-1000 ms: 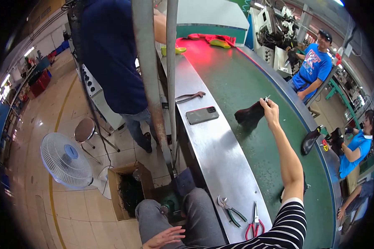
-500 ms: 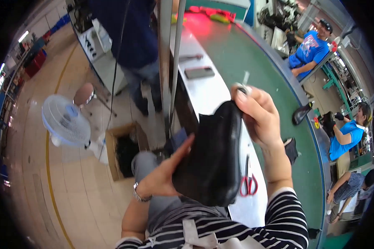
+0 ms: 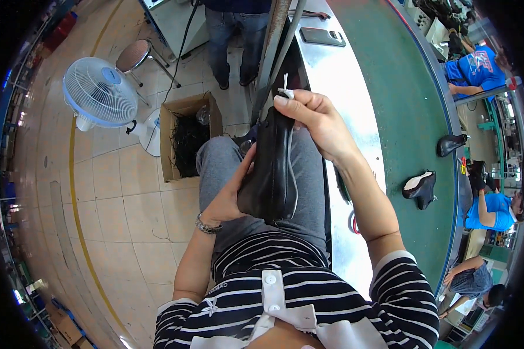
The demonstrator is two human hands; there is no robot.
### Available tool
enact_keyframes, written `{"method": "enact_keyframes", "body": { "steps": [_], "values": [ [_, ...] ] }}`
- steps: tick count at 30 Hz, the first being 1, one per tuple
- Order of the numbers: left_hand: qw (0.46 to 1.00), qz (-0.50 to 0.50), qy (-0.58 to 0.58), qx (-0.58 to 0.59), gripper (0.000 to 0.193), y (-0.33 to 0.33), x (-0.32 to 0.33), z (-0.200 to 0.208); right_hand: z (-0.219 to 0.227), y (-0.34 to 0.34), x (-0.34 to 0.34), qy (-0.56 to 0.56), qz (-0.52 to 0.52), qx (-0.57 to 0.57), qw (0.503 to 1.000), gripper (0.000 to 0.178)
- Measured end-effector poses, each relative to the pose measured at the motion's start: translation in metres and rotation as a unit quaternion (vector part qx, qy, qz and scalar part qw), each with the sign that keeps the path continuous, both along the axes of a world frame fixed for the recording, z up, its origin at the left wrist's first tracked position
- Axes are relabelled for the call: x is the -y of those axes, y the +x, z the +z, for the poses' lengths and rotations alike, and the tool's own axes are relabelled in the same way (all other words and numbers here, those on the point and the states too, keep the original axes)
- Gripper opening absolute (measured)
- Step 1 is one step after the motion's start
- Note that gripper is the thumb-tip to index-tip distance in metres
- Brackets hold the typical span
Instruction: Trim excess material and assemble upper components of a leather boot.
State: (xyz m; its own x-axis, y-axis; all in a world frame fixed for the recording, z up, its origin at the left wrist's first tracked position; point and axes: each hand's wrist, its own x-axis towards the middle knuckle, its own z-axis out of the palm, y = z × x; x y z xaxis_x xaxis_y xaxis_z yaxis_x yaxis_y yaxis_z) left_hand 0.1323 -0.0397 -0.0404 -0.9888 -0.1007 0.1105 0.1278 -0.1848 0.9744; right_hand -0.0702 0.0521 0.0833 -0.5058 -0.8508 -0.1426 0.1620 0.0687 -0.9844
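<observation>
A black leather shoe upper (image 3: 268, 174) is held upright over my lap, its dark side and seam turned toward me. My left hand (image 3: 222, 202) wraps round its lower left side, the fingers hidden behind it. At the top end, my right hand (image 3: 326, 125) is closed, thumb against fingers, pinching a small white strip (image 3: 286, 88) that sticks up from the grip. Whether that strip is fixed to the shoe upper I cannot tell. Red scissor handles (image 3: 353, 222) show on the white worktop (image 3: 346, 81), partly hidden by my right forearm.
A dark phone (image 3: 322, 37) lies on the worktop beside a metal post. On the green conveyor belt (image 3: 399, 116) are a black shoe (image 3: 420, 187) and another (image 3: 451, 145). To the left stand a cardboard box (image 3: 169, 145), a fan (image 3: 101, 90) and a stool (image 3: 135, 55). People work across the belt.
Both hands have carried the shoe upper left, off the worktop edge and over my lap, and turned it so it looks narrower. The scissors are now mostly covered by my right forearm.
</observation>
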Motion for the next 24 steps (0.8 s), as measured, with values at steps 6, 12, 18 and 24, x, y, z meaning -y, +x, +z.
{"method": "enact_keyframes", "body": {
  "steps": [6, 12, 18, 24],
  "values": [
    [0.999, 0.009, 0.046, 0.013, 0.128, -0.004, -0.006, 0.003, -0.01, -0.011, -0.013, 0.04, 0.019, -0.014, 0.999, 0.019],
    [0.944, 0.081, 0.18, 0.265, 0.092, 0.052, 0.008, -0.014, -0.047, -0.029, -0.069, 0.117, -0.154, -0.251, 0.948, 0.043],
    [0.898, 0.175, 0.293, 0.276, 0.044, 0.093, 0.041, -0.016, -0.161, -0.016, -0.19, 0.389, -0.214, -0.462, 0.767, 0.057],
    [0.865, 0.137, 0.319, 0.363, 0.05, 0.062, 0.038, 0.014, -0.172, -0.001, -0.192, 0.384, -0.172, -0.497, 0.759, 0.054]
  ]
}}
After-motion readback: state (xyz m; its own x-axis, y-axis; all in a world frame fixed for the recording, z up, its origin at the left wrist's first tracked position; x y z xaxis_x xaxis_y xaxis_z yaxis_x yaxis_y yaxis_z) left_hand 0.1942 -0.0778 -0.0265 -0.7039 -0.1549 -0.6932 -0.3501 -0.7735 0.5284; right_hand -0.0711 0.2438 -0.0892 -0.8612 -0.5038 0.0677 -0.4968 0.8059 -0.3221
